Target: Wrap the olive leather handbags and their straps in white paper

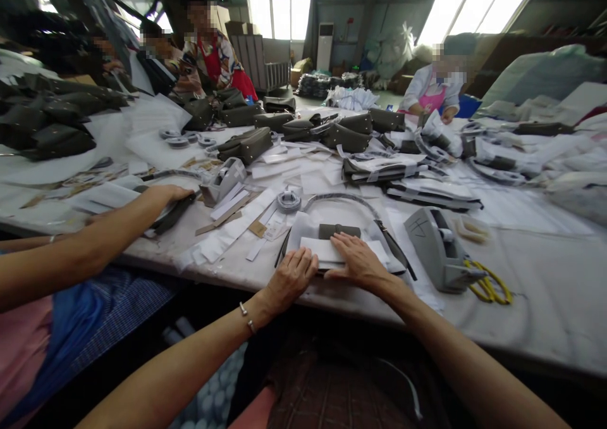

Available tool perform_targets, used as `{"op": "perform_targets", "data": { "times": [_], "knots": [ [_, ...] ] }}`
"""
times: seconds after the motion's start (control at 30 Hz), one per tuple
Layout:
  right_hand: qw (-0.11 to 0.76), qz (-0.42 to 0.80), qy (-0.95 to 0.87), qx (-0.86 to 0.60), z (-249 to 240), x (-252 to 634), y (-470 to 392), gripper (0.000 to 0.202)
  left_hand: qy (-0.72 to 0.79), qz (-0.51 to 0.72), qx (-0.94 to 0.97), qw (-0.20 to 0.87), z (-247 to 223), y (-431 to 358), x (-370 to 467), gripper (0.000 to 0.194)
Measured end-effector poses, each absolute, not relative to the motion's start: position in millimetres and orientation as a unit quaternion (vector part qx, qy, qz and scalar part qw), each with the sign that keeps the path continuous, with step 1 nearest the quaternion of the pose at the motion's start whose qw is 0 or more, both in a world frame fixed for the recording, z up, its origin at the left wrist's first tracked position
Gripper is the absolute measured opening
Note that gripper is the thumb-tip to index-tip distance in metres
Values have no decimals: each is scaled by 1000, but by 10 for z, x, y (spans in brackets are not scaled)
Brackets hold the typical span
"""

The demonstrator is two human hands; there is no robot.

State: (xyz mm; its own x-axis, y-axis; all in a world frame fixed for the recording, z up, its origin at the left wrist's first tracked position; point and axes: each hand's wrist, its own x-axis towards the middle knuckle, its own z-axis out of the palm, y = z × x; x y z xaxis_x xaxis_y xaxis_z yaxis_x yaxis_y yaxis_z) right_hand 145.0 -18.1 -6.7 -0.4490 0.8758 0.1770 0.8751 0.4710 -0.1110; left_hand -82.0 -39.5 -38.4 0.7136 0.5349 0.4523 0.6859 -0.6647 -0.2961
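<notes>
A dark grey-green handbag [399, 249] lies at the table's front edge before me, its wrapped handle [339, 196] arching away from me. White wrapping sheet [298, 226] covers much of it, leaving a dark flap tab [339, 231] showing. Across the bag's front lies a folded white strip [318, 247]. My left hand [291, 278] has its fingers bent together over the strip's left end and near edge; the thumb is hidden. With fingers spread, my right hand [358, 261] lies flat on the strip, its tips by the flap tab.
A grey tape dispenser [434, 248] with yellow coiled cord stands right of the bag. Another dispenser [227, 179], a wrapped roll [288, 201] and paper strips lie left. A co-worker's arm [109, 239] reaches in from the left. Several dark bags [244, 145] fill the table's far side.
</notes>
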Motion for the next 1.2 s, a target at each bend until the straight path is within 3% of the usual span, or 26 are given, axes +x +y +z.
{"op": "perform_targets", "data": {
  "times": [0.23, 0.57, 0.8, 1.0, 1.2],
  "knots": [
    [130, -94, -841, -518, -298, 1362, -483, 68, -342, -177, -907, 173, -403, -371, -846, 35],
    [142, -86, -853, -495, -270, 1071, -434, 60, -335, -219, -904, 155, -435, -298, -861, 35],
    [140, -101, -854, -492, -217, 1074, -349, 59, -341, -210, -909, 116, -211, -183, -834, 32],
    [142, -107, -867, -466, -63, 1144, -205, 31, -356, -187, -909, 109, -40, -145, -749, 33],
    [123, -94, -887, -434, 25, 1189, -138, 15, -375, -223, -880, 189, -167, -182, -700, 37]
  ]
}}
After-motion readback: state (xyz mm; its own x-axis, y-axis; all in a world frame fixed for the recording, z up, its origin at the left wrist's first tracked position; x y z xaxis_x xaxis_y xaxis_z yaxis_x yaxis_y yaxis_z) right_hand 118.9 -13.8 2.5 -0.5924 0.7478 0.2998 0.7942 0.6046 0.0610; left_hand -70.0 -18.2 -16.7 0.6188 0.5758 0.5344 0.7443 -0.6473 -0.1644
